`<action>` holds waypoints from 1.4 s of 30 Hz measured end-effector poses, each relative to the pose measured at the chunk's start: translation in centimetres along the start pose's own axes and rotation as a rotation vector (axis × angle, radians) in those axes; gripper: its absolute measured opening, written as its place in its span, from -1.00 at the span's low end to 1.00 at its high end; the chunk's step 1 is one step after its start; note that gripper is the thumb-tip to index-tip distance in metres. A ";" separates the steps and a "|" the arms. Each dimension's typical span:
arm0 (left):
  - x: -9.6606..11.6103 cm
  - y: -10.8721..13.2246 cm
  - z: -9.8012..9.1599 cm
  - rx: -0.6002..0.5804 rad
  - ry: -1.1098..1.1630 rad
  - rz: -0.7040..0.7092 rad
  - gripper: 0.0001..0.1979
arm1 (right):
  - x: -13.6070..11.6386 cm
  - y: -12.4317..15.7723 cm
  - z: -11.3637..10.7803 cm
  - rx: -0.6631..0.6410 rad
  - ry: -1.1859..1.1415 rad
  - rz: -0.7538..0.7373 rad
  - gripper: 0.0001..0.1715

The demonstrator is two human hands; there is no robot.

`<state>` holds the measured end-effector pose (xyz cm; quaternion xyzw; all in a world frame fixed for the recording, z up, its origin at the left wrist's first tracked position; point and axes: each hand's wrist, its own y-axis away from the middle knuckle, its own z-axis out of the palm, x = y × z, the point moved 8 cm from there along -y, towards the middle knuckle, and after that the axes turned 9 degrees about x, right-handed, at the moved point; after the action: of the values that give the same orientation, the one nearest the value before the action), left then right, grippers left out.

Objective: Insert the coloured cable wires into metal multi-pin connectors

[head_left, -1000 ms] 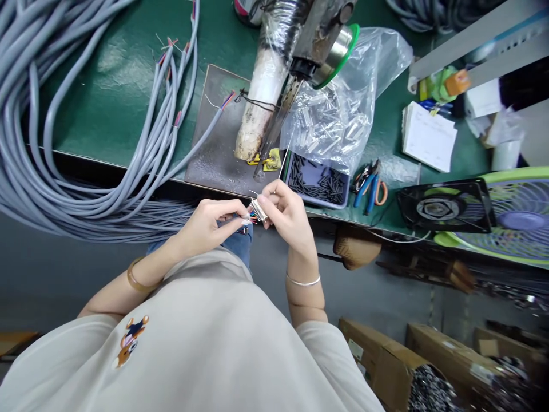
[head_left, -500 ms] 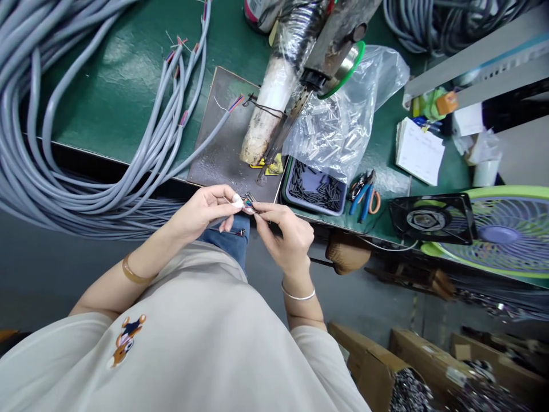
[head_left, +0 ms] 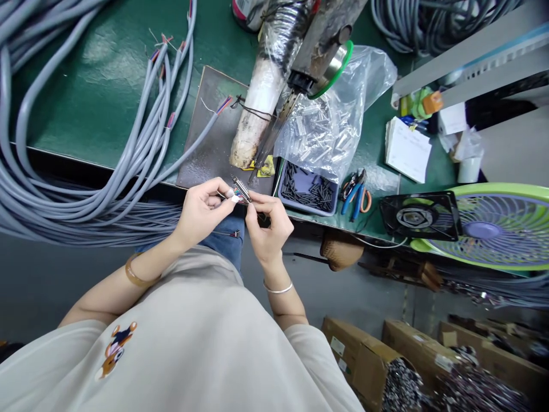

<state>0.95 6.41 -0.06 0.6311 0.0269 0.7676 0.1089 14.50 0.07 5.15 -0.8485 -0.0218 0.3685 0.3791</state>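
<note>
Close to the bench edge, both hands meet around a small multi-pin cable connector (head_left: 241, 189) with coloured wires at it. My left hand (head_left: 205, 210) is closed, thumb and fingertips pinched at the wires on the connector's left side; a whitish cover shows on one fingertip. My right hand (head_left: 271, 220) pinches the connector's right end between thumb and forefinger. Just beyond the fingers, a soldering iron (head_left: 277, 129) points down beside a white, stained wrapped tube (head_left: 253, 123) over a dark work plate (head_left: 195, 154). The exact joints between wires and pins are too small to tell.
Thick grey cables (head_left: 124, 171) with stripped ends fill the left. To the right stand a tray of black sleeves (head_left: 332, 207), a plastic bag of clear tubes (head_left: 343, 123), cutters (head_left: 358, 194), a black fan (head_left: 418, 217) and a green-rimmed basket (head_left: 506, 189). Cardboard boxes (head_left: 360, 355) stand on the floor.
The connector has turned so its row of pins shows more plainly. My right hand has shifted left and slightly down; the whole view has moved a little.
</note>
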 end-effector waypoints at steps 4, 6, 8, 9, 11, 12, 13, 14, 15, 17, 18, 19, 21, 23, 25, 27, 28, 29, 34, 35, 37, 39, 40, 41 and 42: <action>0.4 -0.6 0.2 0.034 -0.044 0.045 -0.82 | 0.2 -0.4 0.2 0.026 -0.009 -0.011 -0.84; 0.5 -0.9 0.3 0.042 -0.071 0.054 -0.84 | 0.3 -0.6 0.2 0.041 -0.005 -0.028 -0.84; 0.6 -1.0 0.3 0.053 -0.089 0.064 -0.85 | 0.5 -0.6 0.3 0.050 0.003 -0.042 -0.84; 0.7 -1.1 0.3 0.059 -0.098 0.071 -0.85 | 0.5 -0.6 0.3 0.052 0.003 -0.050 -0.84; 0.8 -1.2 0.2 0.069 -0.120 0.089 -0.87 | 0.5 -0.6 0.4 0.060 -0.006 -0.069 -0.85; 0.9 -1.2 0.3 0.070 -0.129 0.097 -0.88 | 0.5 -0.7 0.4 0.065 -0.013 -0.080 -0.84; 1.0 -1.2 0.3 0.070 -0.137 0.103 -0.88 | 0.4 -0.7 0.3 0.070 -0.017 -0.090 -0.84; 1.0 -1.3 0.3 0.071 -0.142 0.107 -0.89 | 0.4 -0.7 0.3 0.075 -0.017 -0.100 -0.83; 1.1 -1.3 0.3 0.072 -0.147 0.110 -0.89 | 0.4 -0.7 0.3 0.078 -0.014 -0.108 -0.83; 1.1 -1.4 0.4 0.072 -0.154 0.110 -0.89 | 0.4 -0.8 0.2 0.082 -0.005 -0.120 -0.82; 1.1 -1.4 0.4 0.072 -0.157 0.110 -0.88 | 0.4 -0.8 0.2 0.083 -0.001 -0.125 -0.81; 1.1 -1.5 0.5 0.070 -0.159 0.108 -0.88 | 0.4 -0.8 0.2 0.084 -0.001 -0.130 -0.80; 1.2 -1.5 0.5 0.070 -0.163 0.109 -0.88 | 0.4 -0.9 0.2 0.085 -0.007 -0.141 -0.80; 1.3 -1.6 0.5 0.077 -0.171 0.114 -0.88 | 0.5 -0.9 0.3 0.085 -0.017 -0.154 -0.78; 1.3 -1.6 0.5 0.084 -0.182 0.118 -0.88 | 0.5 -1.0 0.3 0.084 -0.023 -0.163 -0.78; 1.5 -1.6 0.6 0.087 -0.192 0.124 -0.87 | 0.5 -1.2 0.3 0.085 -0.021 -0.170 -0.78; 1.6 -1.6 0.6 0.087 -0.195 0.130 -0.88 | 0.5 -1.3 0.3 0.087 -0.017 -0.174 -0.79; 1.8 -1.6 0.6 0.087 -0.197 0.140 -0.88 | 0.4 -1.3 0.3 0.091 -0.013 -0.180 -0.79; 2.6 -1.6 0.7 0.090 -0.199 0.185 -0.91 | 0.1 -1.6 0.1 0.111 0.009 -0.221 -0.79; 2.6 -1.7 0.7 0.085 -0.193 0.179 -0.91 | 0.0 -1.5 0.1 0.111 0.016 -0.232 -0.79; 2.2 -1.8 0.7 0.068 -0.181 0.148 -0.90 | -0.1 -1.4 0.1 0.098 0.036 -0.266 -0.81; 1.6 -1.9 0.6 0.049 -0.178 0.107 -0.89 | -0.2 -1.1 0.3 0.078 0.055 -0.297 -0.82; 1.4 -1.9 0.6 0.041 -0.179 0.093 -0.89 | -0.2 -1.0 0.3 0.072 0.061 -0.306 -0.82; 1.2 -1.9 0.5 0.034 -0.183 0.083 -0.89 | -0.1 -0.9 0.3 0.071 0.065 -0.309 -0.82; 1.1 -1.8 0.5 0.028 -0.189 0.077 -0.89 | -0.1 -0.8 0.3 0.073 0.065 -0.307 -0.82</action>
<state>1.50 8.37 0.73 0.7025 0.0028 0.7079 0.0726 14.42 0.82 5.60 -0.8323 -0.1255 0.2789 0.4623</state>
